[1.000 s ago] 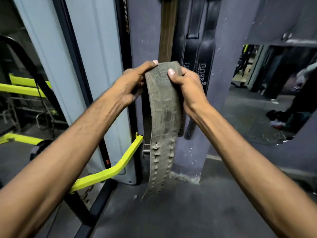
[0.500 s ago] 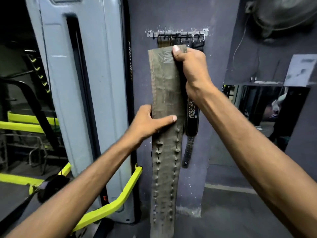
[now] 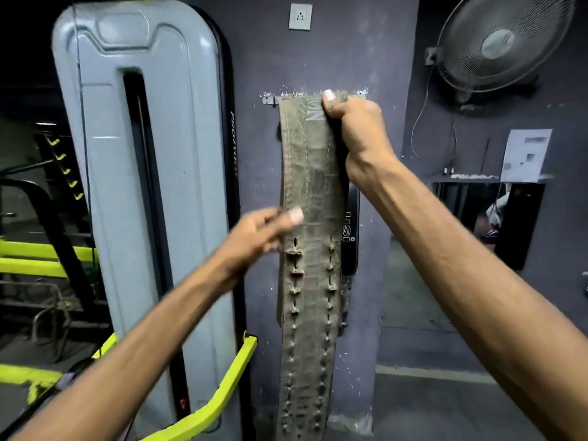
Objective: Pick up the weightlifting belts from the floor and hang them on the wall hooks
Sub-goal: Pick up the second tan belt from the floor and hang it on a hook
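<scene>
A worn grey-green weightlifting belt (image 3: 310, 192) with two rows of holes hangs straight down in front of the purple wall. My right hand (image 3: 353, 128) grips its top end, held up against the metal hook rail (image 3: 269, 99); the belt covers most of the rail. My left hand (image 3: 261, 237) is blurred at the belt's left edge, thumb on its face near the uppermost holes. A black belt (image 3: 350, 237) with white lettering hangs behind, mostly hidden.
A tall grey machine housing (image 3: 143, 173) with a yellow-green handle (image 3: 222, 405) stands just left of the belts. A wall fan (image 3: 506, 43) and a socket (image 3: 300, 16) sit above. At right a mirror (image 3: 490, 224) under a shelf reflects a person.
My right hand raised the belt's top end from below the rail up to rail height. My left hand stayed at mid-belt on the left edge. The view tilted upward.
</scene>
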Demonstrator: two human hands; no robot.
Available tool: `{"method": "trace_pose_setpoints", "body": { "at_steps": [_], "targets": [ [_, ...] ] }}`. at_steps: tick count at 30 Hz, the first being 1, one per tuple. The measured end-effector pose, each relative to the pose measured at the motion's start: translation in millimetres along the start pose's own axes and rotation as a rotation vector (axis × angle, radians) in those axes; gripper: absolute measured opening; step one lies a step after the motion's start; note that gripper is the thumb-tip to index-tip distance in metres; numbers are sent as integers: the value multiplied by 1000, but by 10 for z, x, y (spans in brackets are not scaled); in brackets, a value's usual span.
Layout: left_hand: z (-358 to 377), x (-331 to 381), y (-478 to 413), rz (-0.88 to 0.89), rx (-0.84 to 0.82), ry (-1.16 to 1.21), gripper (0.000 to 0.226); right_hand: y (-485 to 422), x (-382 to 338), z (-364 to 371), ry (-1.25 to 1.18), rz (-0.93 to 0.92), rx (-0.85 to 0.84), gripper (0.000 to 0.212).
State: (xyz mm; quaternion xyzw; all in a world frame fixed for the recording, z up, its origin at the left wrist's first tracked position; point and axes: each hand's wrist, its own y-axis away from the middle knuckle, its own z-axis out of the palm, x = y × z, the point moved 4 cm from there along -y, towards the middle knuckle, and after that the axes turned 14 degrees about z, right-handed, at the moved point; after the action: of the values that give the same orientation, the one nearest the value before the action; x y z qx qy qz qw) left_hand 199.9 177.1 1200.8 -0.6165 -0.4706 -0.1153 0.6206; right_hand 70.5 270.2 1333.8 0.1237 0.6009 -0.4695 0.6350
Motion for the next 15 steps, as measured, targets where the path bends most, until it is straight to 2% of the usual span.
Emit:
{"method": "trace_pose_setpoints", "body": {
  "at_steps": [2, 4, 6, 9, 12, 13, 15],
  "targets": [
    [-102, 225, -331, 9, 102, 166, 37, 30, 45, 13, 31, 5, -32, 29],
    [-173, 448, -622, 31, 151, 260, 43, 74, 81, 19, 75, -7, -70, 17],
    [-180, 560, -823, 15, 221, 312, 38, 123, 99, -13, 98, -26, -108, 15],
    [-179, 496, -1021, 31, 315, 346, 18, 177, 121, -161, 193, -69, -124, 16],
    [-110, 431, -1113, 3, 339, 380, 36, 291, 239, -363, 304, -119, -185, 27],
    [-88, 415, -1128, -3, 347, 383, 35, 350, 330, -439, 351, -125, -201, 32],
    [-54, 402, -1154, -2, 364, 378, 16, 494, 663, -592, 504, -85, -238, 32]
  ]
}}
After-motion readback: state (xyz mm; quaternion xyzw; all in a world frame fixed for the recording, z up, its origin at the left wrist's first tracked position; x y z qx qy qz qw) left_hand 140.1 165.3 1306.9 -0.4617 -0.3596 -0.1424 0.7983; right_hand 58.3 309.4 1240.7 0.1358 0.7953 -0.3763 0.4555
